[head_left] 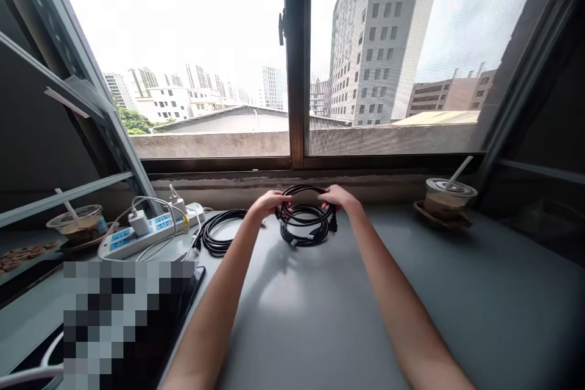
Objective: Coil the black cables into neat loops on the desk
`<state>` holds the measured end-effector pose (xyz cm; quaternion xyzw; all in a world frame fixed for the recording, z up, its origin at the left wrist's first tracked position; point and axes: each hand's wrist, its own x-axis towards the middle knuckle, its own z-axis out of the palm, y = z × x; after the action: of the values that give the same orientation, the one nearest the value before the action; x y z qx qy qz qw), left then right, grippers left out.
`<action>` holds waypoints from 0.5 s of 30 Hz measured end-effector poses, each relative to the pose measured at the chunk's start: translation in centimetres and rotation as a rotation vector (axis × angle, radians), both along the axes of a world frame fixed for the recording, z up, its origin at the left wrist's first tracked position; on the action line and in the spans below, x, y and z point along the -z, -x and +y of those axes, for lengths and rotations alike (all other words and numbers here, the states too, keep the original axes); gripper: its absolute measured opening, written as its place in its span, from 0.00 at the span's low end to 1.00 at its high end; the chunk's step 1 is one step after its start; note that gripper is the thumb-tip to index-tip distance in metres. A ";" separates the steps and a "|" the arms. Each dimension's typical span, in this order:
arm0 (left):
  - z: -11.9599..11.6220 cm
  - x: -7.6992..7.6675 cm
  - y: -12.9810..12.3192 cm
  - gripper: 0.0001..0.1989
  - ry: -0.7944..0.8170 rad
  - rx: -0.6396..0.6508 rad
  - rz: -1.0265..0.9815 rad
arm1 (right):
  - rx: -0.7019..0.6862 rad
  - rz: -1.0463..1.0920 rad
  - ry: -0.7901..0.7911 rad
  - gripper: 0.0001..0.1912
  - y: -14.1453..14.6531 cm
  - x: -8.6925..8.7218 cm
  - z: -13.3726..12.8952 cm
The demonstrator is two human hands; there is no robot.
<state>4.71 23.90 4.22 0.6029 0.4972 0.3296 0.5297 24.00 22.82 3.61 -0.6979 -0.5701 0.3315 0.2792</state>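
Note:
Between my two hands is a coiled black cable [305,187], raised a little above the table and tilted. My left hand [269,202] is closed on the left side of its loop, and my right hand [339,196] pinches the right side. Just below it, another ring of black cable [292,239] appears to rest on the grey table [311,323]; the two overlap in view, so I cannot tell how far apart they are. A dark plug [333,223] hangs under my right hand. Beyond my left forearm lies a further black cable coil [211,242].
A white power strip [155,230] with white chargers and cords stands at the left. A lidded cup [82,225] is at the far left, another cup [445,198] at the back right. A dark-edged device [194,286], partly blurred, lies front left. A window [298,73] borders the back.

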 end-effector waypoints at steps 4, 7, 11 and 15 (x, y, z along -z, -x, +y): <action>1.0 2.5 -0.2 0.06 -0.090 -0.078 0.267 | -0.043 0.031 0.132 0.04 -0.4 1.9 0.6; 1.8 3.7 -0.5 0.08 -0.149 -0.131 0.495 | -0.050 -0.004 0.174 0.03 -0.5 2.7 1.2; 2.1 3.9 -0.5 0.06 -0.155 -0.135 0.776 | -0.014 -0.104 0.167 0.06 -0.6 3.3 1.9; 1.6 3.1 -0.5 0.07 -0.157 -0.123 0.924 | 0.018 -0.180 0.146 0.08 -0.4 2.9 1.8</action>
<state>5.24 25.54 1.14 0.6942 0.6892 0.0941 0.1852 24.40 24.60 0.72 -0.7484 -0.5609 0.3058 0.1782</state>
